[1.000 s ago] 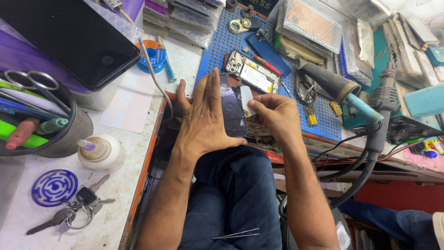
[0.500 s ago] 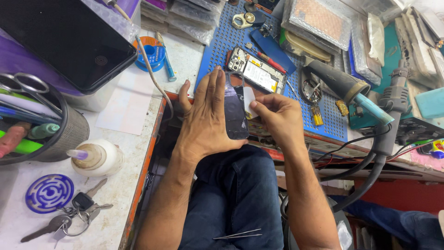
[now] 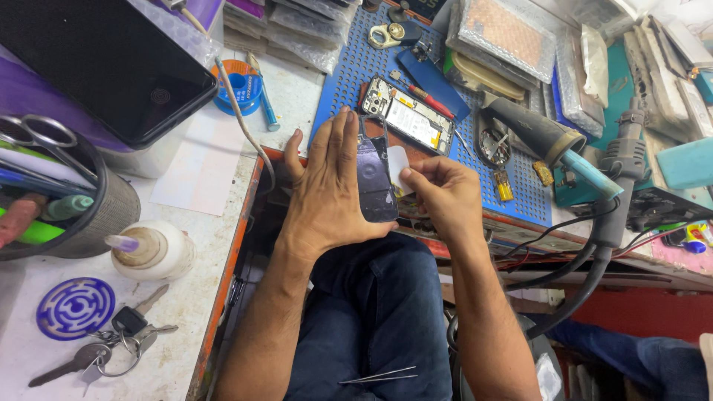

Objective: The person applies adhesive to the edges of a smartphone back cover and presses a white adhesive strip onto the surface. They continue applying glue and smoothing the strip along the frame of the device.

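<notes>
Dark glass is lying flat against my left hand [image 3: 330,189]: I am holding a phone back panel [image 3: 376,178] with the fingers stretched out straight and the thumb hooked under its lower edge, so this hand is pressing on the panel, not curled around it. My right hand [image 3: 440,197] is just beside it, and its thumb and forefinger are pinching a small white sticker [image 3: 398,168] that is touching the right edge of the panel. Both hands are close together above my lap, just in front of the front edge of the table.

Behind the hands, on the blue perforated mat [image 3: 349,70] in the middle of the table, an opened phone [image 3: 407,116] is lying with its inside parts showing, and a red-handled screwdriver [image 3: 420,94] is resting just beside it. A hot-air nozzle [image 3: 546,141] is lying toward the right edge. Near the left front corner, a white glue bottle [image 3: 152,251] is standing, with a bunch of keys [image 3: 111,345] near it. Metal tweezers [image 3: 379,377] are resting on my jeans.
</notes>
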